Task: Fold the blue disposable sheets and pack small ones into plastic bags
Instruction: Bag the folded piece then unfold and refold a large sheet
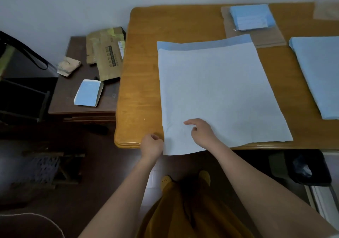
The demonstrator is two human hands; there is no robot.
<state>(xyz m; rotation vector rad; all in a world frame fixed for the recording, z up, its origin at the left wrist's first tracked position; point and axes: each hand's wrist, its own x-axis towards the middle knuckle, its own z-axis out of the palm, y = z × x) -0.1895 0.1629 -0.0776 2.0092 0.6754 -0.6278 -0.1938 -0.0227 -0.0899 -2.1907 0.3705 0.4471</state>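
A large pale blue sheet lies spread on the wooden table, its near left corner hanging over the front edge. My left hand grips that left edge at the table's corner. On the sheet's near part rests my right hand, forefinger stretched out to the left. A stack of small folded blue sheets sits on clear plastic bags at the back. Another large blue sheet stack lies at the right.
A dark side table to the left carries a small folded blue sheet in a bag, flattened cardboard and a cloth. A black bin stands under the table's right side. More plastic lies at the back right.
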